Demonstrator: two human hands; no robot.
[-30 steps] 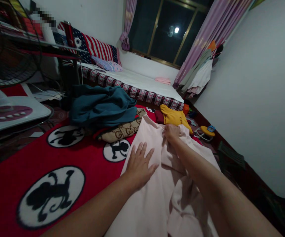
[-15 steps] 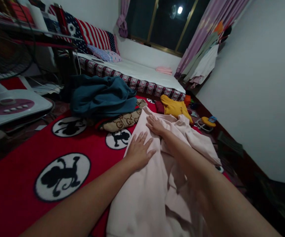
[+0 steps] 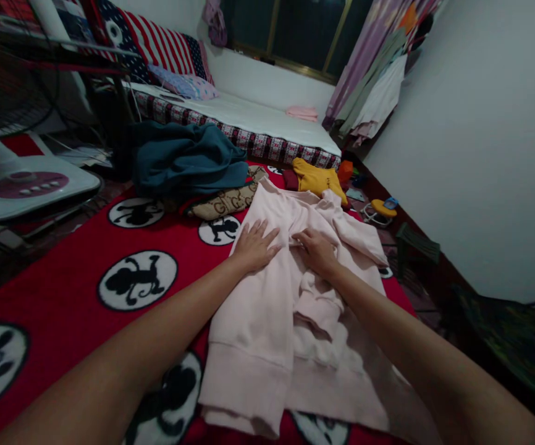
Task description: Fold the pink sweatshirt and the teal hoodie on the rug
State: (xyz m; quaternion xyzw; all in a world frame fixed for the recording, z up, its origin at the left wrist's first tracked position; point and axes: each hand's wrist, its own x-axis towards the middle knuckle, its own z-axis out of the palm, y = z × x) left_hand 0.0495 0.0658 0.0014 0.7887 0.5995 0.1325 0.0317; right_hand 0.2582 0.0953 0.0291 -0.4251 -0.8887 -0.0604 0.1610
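A pale pink sweatshirt [image 3: 253, 315] lies across the red blanket, one side folded inward lengthwise. On this folded strip my left hand [image 3: 256, 247] rests flat, fingers spread. My right hand [image 3: 317, 250] is just to its right, at the inner edge of the fold. Its fingers are bent and closed on the pink cloth there, with the thumb mostly hidden. Below that hand a sleeve lies bunched, its cuff pointing toward me. The ribbed hem is nearest to me, and the neckline points away.
The red blanket [image 3: 63, 272] has black-and-white monkey circles. Beyond the sweatshirt lie a teal garment [image 3: 188, 157], a tan patterned garment [image 3: 225, 203] and folded yellow clothing [image 3: 316, 178]. A fan base [image 3: 36, 185] stands left, a dark green stool [image 3: 418, 244] right, and a bed [image 3: 249, 117] behind.
My right hand has slid from the neckline area toward me, to the fold's inner edge, its fingers now bent. My left hand remains flat on the fold. The view has tipped downward.
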